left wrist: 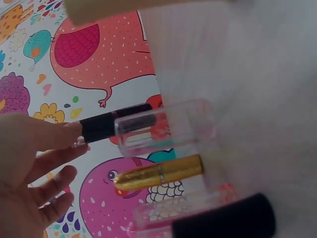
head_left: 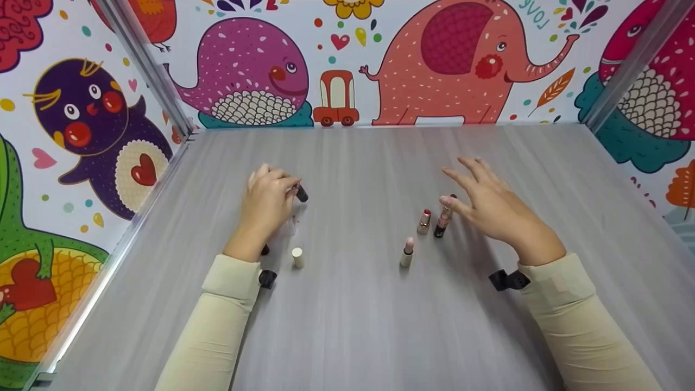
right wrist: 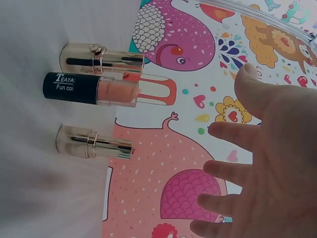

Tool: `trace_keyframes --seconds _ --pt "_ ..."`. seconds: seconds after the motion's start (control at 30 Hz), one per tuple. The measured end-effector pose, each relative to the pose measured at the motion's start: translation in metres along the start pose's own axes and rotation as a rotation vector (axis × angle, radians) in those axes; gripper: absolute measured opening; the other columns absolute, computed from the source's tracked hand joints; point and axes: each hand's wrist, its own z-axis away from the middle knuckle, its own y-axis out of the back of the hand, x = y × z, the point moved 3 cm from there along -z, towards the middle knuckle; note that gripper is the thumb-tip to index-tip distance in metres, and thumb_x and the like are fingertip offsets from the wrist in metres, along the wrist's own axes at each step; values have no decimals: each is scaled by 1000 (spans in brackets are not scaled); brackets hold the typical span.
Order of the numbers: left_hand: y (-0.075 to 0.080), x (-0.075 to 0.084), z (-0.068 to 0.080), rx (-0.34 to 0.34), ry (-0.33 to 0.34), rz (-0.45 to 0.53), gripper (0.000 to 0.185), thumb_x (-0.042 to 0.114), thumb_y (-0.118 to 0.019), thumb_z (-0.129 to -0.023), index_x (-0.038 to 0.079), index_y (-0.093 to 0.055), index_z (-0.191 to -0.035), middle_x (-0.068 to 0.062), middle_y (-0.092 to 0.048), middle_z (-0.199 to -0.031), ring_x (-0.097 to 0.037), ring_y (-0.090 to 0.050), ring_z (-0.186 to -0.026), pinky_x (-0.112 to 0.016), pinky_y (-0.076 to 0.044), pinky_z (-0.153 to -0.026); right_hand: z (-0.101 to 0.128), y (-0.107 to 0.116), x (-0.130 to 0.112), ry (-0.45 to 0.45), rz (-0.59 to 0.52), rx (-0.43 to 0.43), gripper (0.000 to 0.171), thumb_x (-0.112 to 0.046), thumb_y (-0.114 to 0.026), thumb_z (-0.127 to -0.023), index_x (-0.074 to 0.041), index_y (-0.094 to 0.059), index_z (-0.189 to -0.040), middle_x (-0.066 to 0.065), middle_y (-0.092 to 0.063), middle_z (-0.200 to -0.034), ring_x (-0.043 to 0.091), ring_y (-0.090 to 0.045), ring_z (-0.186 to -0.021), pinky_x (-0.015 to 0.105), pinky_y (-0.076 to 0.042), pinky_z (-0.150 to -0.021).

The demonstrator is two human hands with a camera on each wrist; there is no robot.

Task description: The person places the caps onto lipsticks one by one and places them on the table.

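a: left hand (head_left: pixel 267 202) curled over a dark lipstick (head_left: pixel 301 193) at the far-left part of the bench (head_left: pixel 358 326), fingertips pinching its end. seen from the left wrist, held level against a clear plastic holder (left wrist: pixel 166 126), with a gold lipstick (left wrist: pixel 159 172) just below and a black cap (left wrist: pixel 225 223) nearer the lens.

b: and the right hand (head_left: pixel 497 209)?

a: hovering palm down, fingers spread and straight, nothing held. thumb tip close to the cluster of three upright lipsticks (head_left: pixel 437 220) right of centre. from the right wrist: two gold tubes (right wrist: pixel 96 59) and a black-based one with a peach bullet (right wrist: pixel 91 88) between them, all uncapped.

b: anything else standing about?

a: a pale pink lipstick (head_left: pixel 407 252) alone, nearer than the cluster, and a cream cap (head_left: pixel 297 257) upright near the left wrist.

b: risks from here?

a: probably toppling. narrow upright tubes packed close together; a sweep of the spread right fingers could knock one into the next. bare bullets exposed too, so a brush could smear colour on skin or bench.

b: and on the left?

a: pinch only at the tip of the dark lipstick, so likely to pivot or slip if pushed against the clear holder. holder looks light; could slide or tip under a nudge. left sleeve (head_left: pixel 228 304) lying close to the cream cap, easy to catch.
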Motion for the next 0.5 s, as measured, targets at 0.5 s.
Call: trace_keyframes --seconds 0.5 --pt "-14 0 3 -62 20 -31 16 5 -79 -95 5 -84 -110 -12 -78 -107 -35 -62 -102 -50 -50 -86 1 0 -3 13 -12 -21 66 -47 -59 -108 -18 -41 -165 19 -22 -174 47 -7 -162 79 -13 -120"
